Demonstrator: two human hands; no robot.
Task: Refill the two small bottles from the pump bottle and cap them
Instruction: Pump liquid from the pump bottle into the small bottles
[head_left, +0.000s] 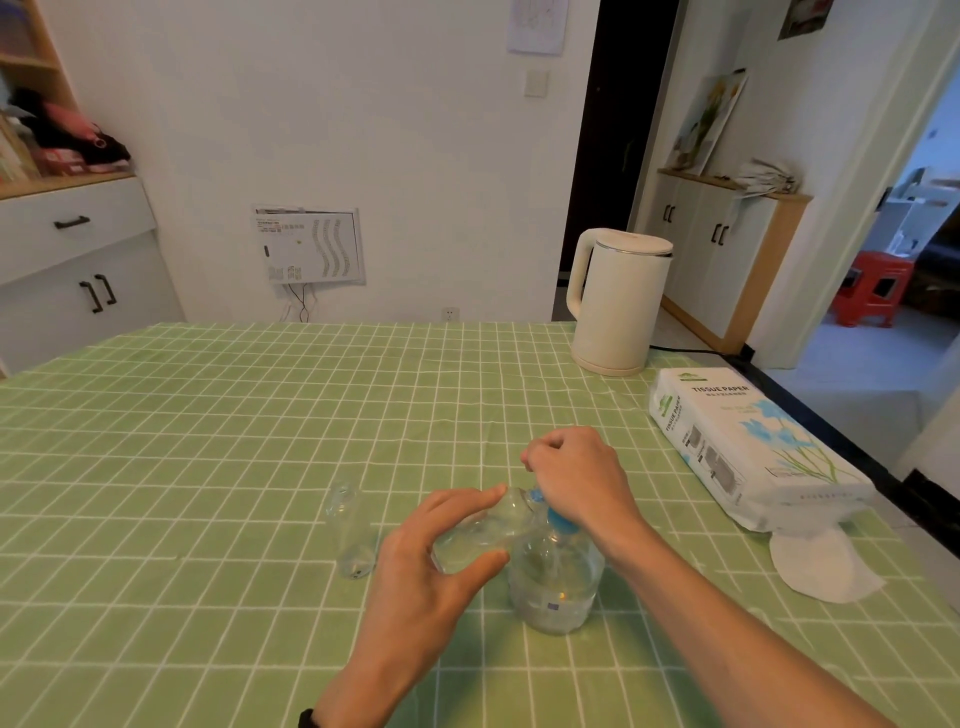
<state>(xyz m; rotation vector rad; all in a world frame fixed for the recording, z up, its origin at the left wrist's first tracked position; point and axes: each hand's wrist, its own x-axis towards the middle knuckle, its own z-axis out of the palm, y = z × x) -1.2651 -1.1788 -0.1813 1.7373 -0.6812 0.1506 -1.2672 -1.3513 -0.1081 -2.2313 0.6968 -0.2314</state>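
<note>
A clear pump bottle with a blue pump head stands on the green checked tablecloth, partly filled with clear liquid. My left hand grips a small clear bottle, tilted with its open mouth up against the blue pump spout. My right hand rests on top of the pump head with fingers curled over it. The second small clear bottle stands upright and uncapped to the left, apart from both hands. No caps are visible.
A white electric kettle stands at the back right of the table, its cord running off the edge. A pack of tissue paper lies along the right edge with a loose tissue in front of it.
</note>
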